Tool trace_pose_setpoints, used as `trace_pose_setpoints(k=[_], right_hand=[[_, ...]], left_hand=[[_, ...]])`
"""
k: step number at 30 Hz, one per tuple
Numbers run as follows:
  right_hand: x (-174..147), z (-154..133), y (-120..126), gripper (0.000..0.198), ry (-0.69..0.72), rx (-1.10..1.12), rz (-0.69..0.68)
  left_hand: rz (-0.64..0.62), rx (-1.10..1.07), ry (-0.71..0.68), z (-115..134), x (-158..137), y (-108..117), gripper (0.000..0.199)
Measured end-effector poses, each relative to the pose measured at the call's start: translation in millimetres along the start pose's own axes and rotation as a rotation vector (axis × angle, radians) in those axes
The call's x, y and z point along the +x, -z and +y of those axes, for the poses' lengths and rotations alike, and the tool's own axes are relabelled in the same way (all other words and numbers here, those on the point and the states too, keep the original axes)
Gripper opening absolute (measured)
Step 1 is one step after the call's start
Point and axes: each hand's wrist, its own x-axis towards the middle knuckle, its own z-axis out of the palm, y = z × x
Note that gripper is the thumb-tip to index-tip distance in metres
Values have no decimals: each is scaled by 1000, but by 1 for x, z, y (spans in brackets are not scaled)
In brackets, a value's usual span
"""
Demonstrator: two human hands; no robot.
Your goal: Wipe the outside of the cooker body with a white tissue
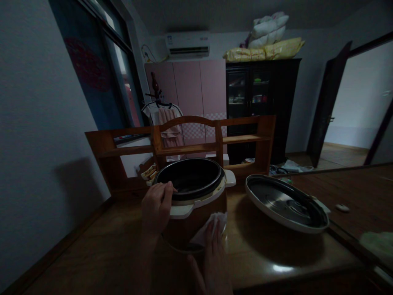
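An electric pressure cooker [184,229] with a brown body and pale side handles stands open on the wooden desk. Its dark inner pot [193,176] sits inside. My left hand [157,205] grips the near left of the cooker's rim, fingers bent over the edge beside the front handle. Against the lower right of the brown body, my right hand [211,250] presses a white wipe [216,223] under its fingers. To the right, the cooker's round lid [285,203] lies tilted with its metal inside facing up.
A wooden shelf rack [188,151] stands behind the cooker, with a wall [46,155] at left. Right of the lid are a small white object [342,208] and a pale green cloth-like item [377,246]. Wardrobes and an open door [328,106] are farther back.
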Motion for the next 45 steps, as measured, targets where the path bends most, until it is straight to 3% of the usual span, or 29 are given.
trace_pose_setpoints(k=[3,5,10,13,17,20,23,28,37,45], right_hand=[[10,3,15,91,-167,100,48],[22,1,28,88,-184,135,50],[45,-18,49,98,4,25,39],[43,-28,46,96,102,-45,18],[26,-26,32,86,130,-66,-21],[11,-15,23,85,61,-14,-15],[3,-1,18,87,-109,111,-1],[21,11,27,81,-333,381,7],[61,-30,66,89,-68,271,79],[39,-10,48,82,-155,320,76]], left_hand=[[0,4,2,-2,0,-1,42],[4,5,12,-2,0,-1,42],[12,12,12,-3,0,-2,42],[20,17,-7,-3,0,-2,41],[20,17,-7,-4,0,-2,40],[18,24,-8,-4,0,-2,41],[8,23,-12,-4,0,-1,41],[18,26,-22,-6,0,-2,42],[18,43,-13,-3,-1,-2,42],[8,53,-21,-5,0,-2,41]])
